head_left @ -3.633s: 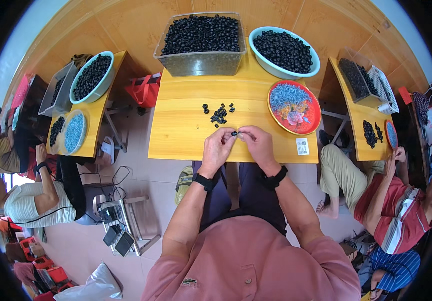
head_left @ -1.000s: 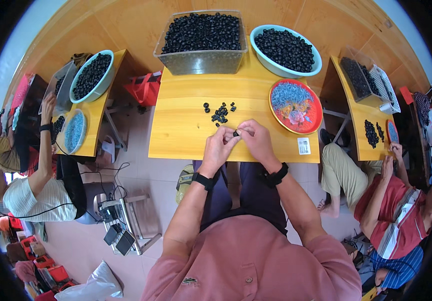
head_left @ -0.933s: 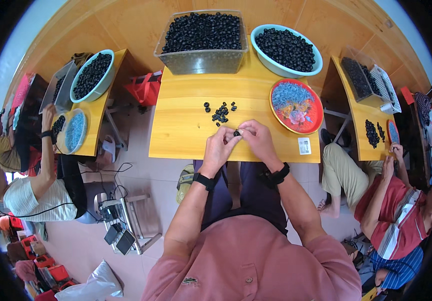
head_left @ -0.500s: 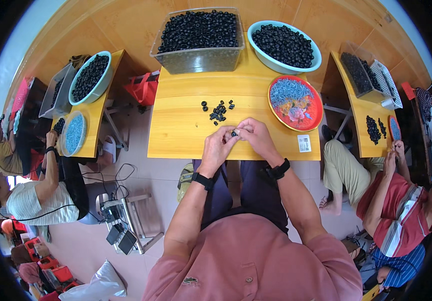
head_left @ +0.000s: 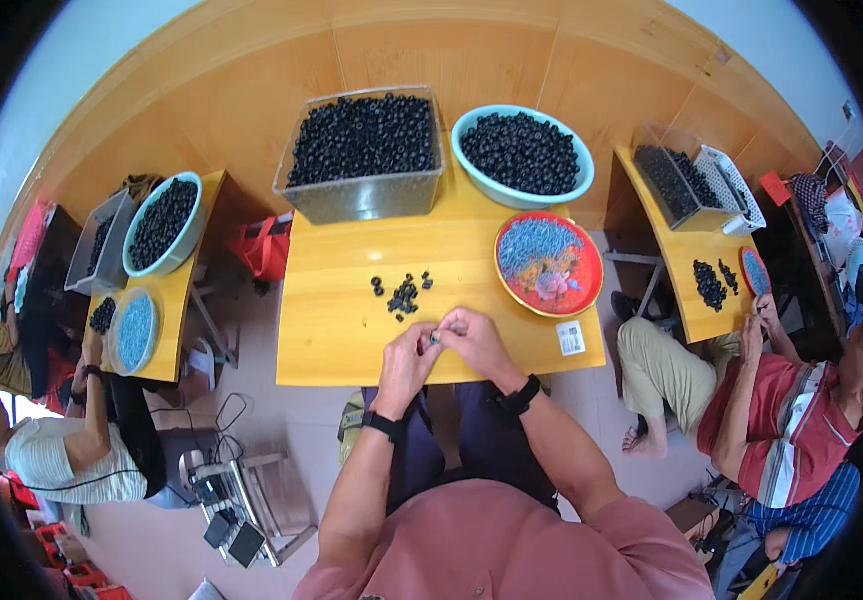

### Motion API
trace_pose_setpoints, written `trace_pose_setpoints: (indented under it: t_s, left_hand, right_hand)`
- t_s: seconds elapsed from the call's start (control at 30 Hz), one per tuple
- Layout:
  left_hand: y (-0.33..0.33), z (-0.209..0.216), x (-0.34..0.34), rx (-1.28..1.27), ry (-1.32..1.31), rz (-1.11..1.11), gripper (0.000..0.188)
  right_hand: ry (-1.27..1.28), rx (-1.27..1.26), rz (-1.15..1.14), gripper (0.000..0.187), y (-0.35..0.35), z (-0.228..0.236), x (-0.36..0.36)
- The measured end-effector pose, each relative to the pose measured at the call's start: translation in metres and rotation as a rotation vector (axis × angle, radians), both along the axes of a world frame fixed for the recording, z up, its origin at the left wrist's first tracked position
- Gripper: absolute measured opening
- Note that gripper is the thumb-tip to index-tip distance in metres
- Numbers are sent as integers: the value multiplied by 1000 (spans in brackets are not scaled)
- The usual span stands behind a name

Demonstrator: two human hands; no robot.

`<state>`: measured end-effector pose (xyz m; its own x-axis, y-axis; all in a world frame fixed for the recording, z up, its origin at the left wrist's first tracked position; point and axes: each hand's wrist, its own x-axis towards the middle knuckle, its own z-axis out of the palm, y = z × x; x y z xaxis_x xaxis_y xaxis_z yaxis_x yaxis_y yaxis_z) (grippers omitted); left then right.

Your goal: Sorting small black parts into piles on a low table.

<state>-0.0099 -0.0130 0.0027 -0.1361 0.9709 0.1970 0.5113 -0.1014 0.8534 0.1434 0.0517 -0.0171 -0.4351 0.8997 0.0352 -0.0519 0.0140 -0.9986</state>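
Note:
Over the front edge of the yellow table (head_left: 331, 340), my left hand (head_left: 407, 368) and my right hand (head_left: 478, 346) meet at the fingertips. Both are closed in a pinch around one small black part (head_left: 435, 338), mostly covered by the fingers. Just beyond them lies a loose pile of small black parts (head_left: 403, 296). To the right sits a red round tray (head_left: 579, 272) with a heap of thin blue-grey pieces (head_left: 536, 246), too small to name, on its flower-patterned base.
A clear plastic bin (head_left: 361, 205) and a pale green basin (head_left: 584, 185), both full of black ring-shaped parts, stand at the back. A white printed label (head_left: 571, 338) lies front right. People work at side tables left (head_left: 81, 450) and right (head_left: 791, 420).
The whole view has tilted, so the table sits lower and slightly left in it. My hands stay together at the table edge, fingers shifted slightly around the small black part.

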Motion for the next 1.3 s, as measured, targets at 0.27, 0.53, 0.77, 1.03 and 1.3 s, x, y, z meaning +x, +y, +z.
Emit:
trace_pose_setpoints:
  t_s: [0.27, 0.53, 0.77, 1.03, 1.3]
  left_hand:
    - [2, 10, 6, -36, 11, -10, 31]
    - [4, 3, 8, 65, 90, 12, 24]
    - [1, 4, 7, 67, 126, -10, 21]
    - [-3, -2, 5, 55, 134, -62, 20]
    - [-3, -11, -1, 145, 177, -56, 14]
  right_hand:
    - [-107, 97, -130, 8, -9, 9, -1]
    - [-176, 191, -177, 4, -14, 11, -5]
    - [-167, 205, -177, 5, -16, 9, -6]
    - [-176, 193, -167, 9, -19, 13, -6]
    - [-196, 234, -173, 12, -20, 14, -7]
